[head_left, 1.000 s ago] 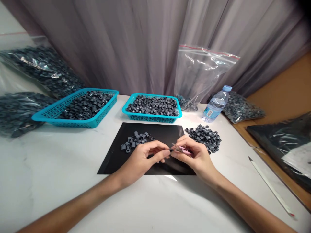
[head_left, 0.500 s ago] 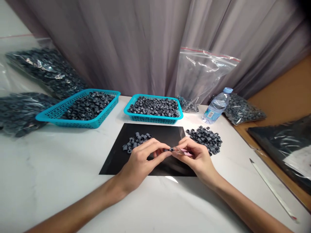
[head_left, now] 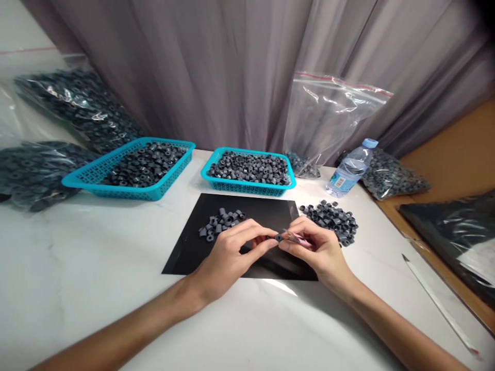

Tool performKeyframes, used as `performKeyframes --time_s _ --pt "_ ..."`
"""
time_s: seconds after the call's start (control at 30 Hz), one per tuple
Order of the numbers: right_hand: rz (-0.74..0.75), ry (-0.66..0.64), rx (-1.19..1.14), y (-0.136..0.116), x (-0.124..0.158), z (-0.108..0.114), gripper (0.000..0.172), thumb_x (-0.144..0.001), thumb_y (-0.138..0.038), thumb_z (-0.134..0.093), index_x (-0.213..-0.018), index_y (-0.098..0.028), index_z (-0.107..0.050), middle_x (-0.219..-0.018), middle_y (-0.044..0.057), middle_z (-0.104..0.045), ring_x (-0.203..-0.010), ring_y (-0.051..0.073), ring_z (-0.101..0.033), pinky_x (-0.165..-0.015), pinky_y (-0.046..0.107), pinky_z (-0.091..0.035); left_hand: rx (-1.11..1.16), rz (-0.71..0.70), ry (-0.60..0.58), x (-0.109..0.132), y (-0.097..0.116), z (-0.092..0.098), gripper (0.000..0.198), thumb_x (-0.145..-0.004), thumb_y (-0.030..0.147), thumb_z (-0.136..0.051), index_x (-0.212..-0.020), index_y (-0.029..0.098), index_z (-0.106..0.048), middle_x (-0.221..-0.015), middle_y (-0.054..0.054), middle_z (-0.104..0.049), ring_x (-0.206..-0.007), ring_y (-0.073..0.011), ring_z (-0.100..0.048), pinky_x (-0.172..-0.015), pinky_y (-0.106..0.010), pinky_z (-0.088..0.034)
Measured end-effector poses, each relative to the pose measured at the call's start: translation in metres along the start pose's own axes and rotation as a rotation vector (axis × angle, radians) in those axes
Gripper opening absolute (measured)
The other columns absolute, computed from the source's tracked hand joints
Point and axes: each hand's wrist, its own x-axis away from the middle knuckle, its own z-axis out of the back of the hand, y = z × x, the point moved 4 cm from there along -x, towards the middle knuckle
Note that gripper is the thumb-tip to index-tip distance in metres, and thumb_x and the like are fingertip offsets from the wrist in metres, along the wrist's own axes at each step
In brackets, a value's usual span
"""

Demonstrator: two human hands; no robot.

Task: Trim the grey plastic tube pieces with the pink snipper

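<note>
Between the thumb and forefinger of my left hand (head_left: 234, 252) is a small dark grey ring-shaped piece (head_left: 279, 237) with a hole through it. My right hand (head_left: 319, 246) is closed around a small pink-handled tool (head_left: 301, 240) with a thin pointed metal end; its exact kind is unclear. The metal end is close to the grey piece, and the fingertips of both hands nearly meet there. Both hands are over a black mat (head_left: 189, 242). Beyond my left hand lies a small pile of grey pieces (head_left: 222, 221) on the mat. Another, larger pile of grey pieces (head_left: 332, 221) lies past my right hand.
Two turquoise baskets, a left one (head_left: 154, 193) and a middle one (head_left: 247, 188), hold many grey pieces. Filled clear bags (head_left: 77, 103) stand at left. A zip bag (head_left: 328, 113), a water bottle (head_left: 350, 170) and another bag (head_left: 394, 175) are at right, with a pencil-like stick (head_left: 441, 306) nearer.
The view has shifted slightly, so most things sit a little further right. The grey piece's hole now shows more plainly between my fingertips. Both hands keep their hold.
</note>
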Motion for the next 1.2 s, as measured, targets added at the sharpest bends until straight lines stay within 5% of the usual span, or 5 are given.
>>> performKeyframes --time_s 0.47,0.8,1.03,1.2 --pt "-0.139 -0.049 -0.134 0.008 0.001 -0.005 0.022 -0.081 -0.040 -0.081 -0.080 -0.021 -0.069 -0.083 0.000 -0.056 -0.072 0.014 -0.048 -0.067 0.027 -0.038 0.022 -0.015 -0.019 0.003 0.002 -0.001 0.013 -0.101 0.028 -0.058 -0.105 0.022 -0.069 -0.095 -0.002 -0.066 -0.086 -0.0148 -0.063 -0.082 -0.026 -0.049" --pt "-0.237 -0.081 -0.282 0.010 0.004 -0.011 0.025 -0.081 -0.038 -0.080 -0.076 -0.019 -0.064 -0.074 -0.003 -0.047 -0.068 0.011 -0.038 -0.062 0.025 -0.033 0.126 0.117 -0.027 -0.002 0.003 -0.002 0.015 -0.100 0.033 -0.059 -0.094 0.022 -0.069 -0.092 0.001 -0.064 -0.085 -0.0126 -0.060 -0.079 -0.024 -0.045" --pt "-0.296 -0.068 -0.304 0.016 0.004 -0.007 0.029 -0.077 -0.039 -0.084 -0.099 -0.023 -0.073 -0.089 0.000 -0.060 -0.080 0.014 -0.050 -0.072 0.025 -0.041 0.142 0.149 -0.005 -0.001 0.002 -0.004 0.016 -0.099 0.032 -0.061 -0.091 0.022 -0.070 -0.090 0.002 -0.065 -0.085 -0.0125 -0.061 -0.078 -0.024 -0.045" --pt "-0.262 -0.095 -0.313 0.015 0.003 -0.008 0.017 -0.083 -0.036 -0.080 -0.088 -0.022 -0.073 -0.084 -0.001 -0.061 -0.077 0.011 -0.050 -0.070 0.023 -0.039 0.138 0.203 -0.027 -0.002 0.002 -0.004 0.018 -0.098 0.034 -0.061 -0.089 0.021 -0.070 -0.089 0.002 -0.066 -0.082 -0.0131 -0.061 -0.074 -0.025 -0.044"
